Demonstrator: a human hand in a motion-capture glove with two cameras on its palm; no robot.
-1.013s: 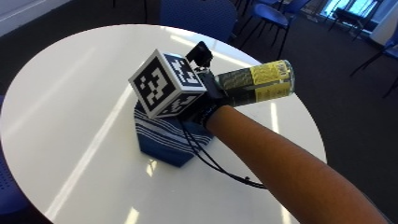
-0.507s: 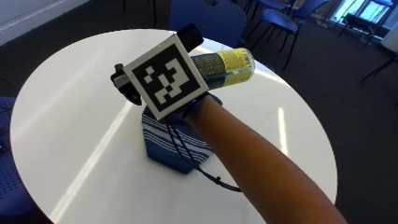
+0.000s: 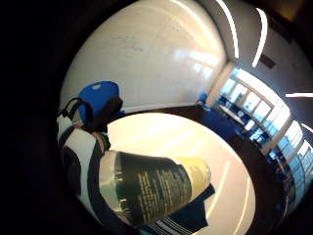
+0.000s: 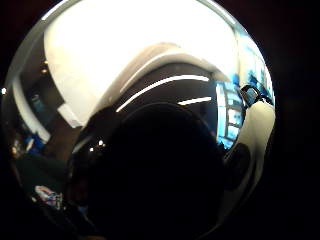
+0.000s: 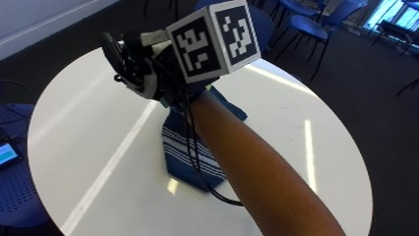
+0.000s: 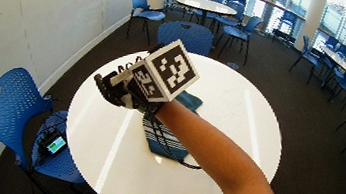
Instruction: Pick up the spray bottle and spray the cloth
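Observation:
My gloved right hand (image 5: 138, 64) is raised above the round white table (image 5: 85, 123), over the far end of a blue cloth with white stripes (image 5: 178, 147). In the outside view the marker cube and hand hide the spray bottle. The little finger side palm view shows the bottle (image 3: 156, 188) close to the palm: clear plastic with yellowish liquid and a dark label, lying sideways over the cloth (image 3: 195, 218). My fingers are curled round it. The wide outside view shows the hand (image 6: 117, 88) above the cloth (image 6: 165, 141). The thumb side palm view is filled by a dark shape.
Blue chairs stand around the table: one (image 6: 13, 105) beside it with a small lit device (image 6: 55, 143) on its seat, another (image 6: 184, 32) behind the far edge. More tables and chairs (image 6: 204, 2) stand farther off. The table's edge (image 6: 261, 156) curves near my forearm.
The hand has turned with the bottle, so the cube now hides the bottle in the outside view. The outside camera has also shifted. The cloth lies where it was.

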